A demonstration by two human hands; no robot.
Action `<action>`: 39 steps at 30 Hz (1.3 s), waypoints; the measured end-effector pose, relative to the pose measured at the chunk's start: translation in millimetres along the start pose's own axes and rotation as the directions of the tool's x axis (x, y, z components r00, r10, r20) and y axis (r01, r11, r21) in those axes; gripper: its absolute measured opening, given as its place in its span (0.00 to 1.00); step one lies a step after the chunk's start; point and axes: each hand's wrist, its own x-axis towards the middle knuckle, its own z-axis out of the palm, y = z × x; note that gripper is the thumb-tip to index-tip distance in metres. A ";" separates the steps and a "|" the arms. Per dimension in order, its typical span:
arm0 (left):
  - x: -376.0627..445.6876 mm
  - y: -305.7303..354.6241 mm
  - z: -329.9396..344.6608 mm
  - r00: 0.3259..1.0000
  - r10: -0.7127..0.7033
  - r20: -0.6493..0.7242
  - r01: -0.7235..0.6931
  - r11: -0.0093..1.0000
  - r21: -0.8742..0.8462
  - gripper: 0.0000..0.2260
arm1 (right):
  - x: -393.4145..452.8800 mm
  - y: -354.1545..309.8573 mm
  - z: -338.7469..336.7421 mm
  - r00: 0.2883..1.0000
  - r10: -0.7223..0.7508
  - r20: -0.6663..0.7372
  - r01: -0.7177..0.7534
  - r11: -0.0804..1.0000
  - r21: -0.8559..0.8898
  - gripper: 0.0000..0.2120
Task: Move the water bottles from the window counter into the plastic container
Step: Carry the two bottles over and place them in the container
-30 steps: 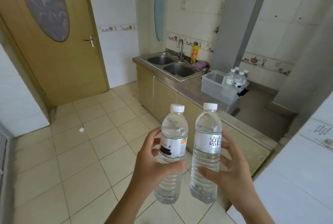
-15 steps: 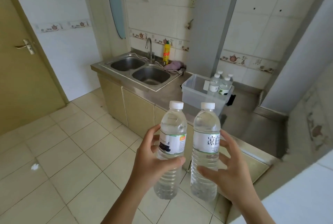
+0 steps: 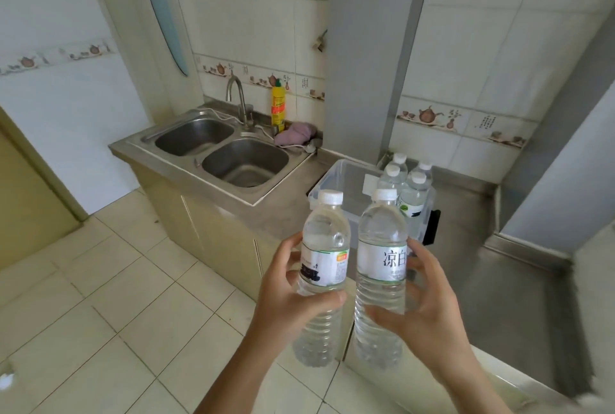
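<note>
I hold two clear water bottles upright side by side in front of me. My left hand [image 3: 286, 300] grips the left bottle [image 3: 324, 247], which has a white label with a dark band. My right hand [image 3: 429, 310] grips the right bottle [image 3: 381, 237], whose white label has large characters. Behind them on the steel counter stands a clear plastic container [image 3: 336, 177]. Several capped bottles [image 3: 414, 190] stand upright at its right end. The container's near wall is hidden behind the bottles I hold.
A double steel sink [image 3: 229, 150] with a tap [image 3: 238, 97] is left of the container. A yellow bottle [image 3: 278, 107] and a pink cloth [image 3: 294, 134] lie behind the sink. A grey pillar [image 3: 369, 47] rises behind the container. Tiled floor [image 3: 109, 297] spreads lower left.
My view has swung right and closer to the counter; the door has slid out of sight and the container looms larger. Both hands keep the same grip on the bottles.
</note>
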 end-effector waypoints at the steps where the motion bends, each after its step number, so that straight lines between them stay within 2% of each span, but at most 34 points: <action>1: 15.0 0.8 6.4 1.000 0.003 0.008 -0.002 1.000 -0.005 0.38 | 13.9 1.5 -4.1 1.000 0.006 -0.006 -0.007 1.000 -0.008 0.48; 9: 130.0 9.0 53.2 0.992 0.067 0.108 -0.064 0.997 -0.032 0.38 | 104.8 14.1 -31.2 0.992 0.067 -0.110 -0.072 0.997 -0.041 0.51; 15: 225.3 3.5 78.7 0.978 0.118 0.171 -0.109 0.992 -0.060 0.39 | 178.9 27.1 -28.2 0.981 0.055 -0.187 -0.067 0.996 -0.057 0.48; 19: 293.2 -4.6 79.6 0.964 0.143 0.224 -0.132 0.989 -0.062 0.38 | 236.3 36.8 -14.9 0.968 0.057 -0.244 -0.077 0.994 -0.073 0.49; 26: 405.2 -25.1 69.8 0.925 0.141 0.353 -0.134 0.990 -0.045 0.38 | 333.1 53.1 12.2 0.932 0.137 -0.335 -0.168 0.984 -0.066 0.42; 33: 462.8 -65.9 80.9 0.917 0.085 0.389 -0.079 0.996 -0.032 0.36 | 381.9 76.6 27.8 0.886 0.164 -0.434 -0.291 0.925 -0.244 0.37; 36: 472.5 -80.0 86.9 0.910 0.075 0.407 -0.101 0.994 0.041 0.33 | 393.6 84.7 29.4 0.890 0.137 -0.434 -0.340 0.834 -0.434 0.38; 39: 475.7 -88.1 89.2 0.887 0.060 0.458 -0.113 0.989 0.090 0.32 | 401.2 89.2 30.2 0.908 0.135 -0.397 -0.366 0.718 -0.592 0.34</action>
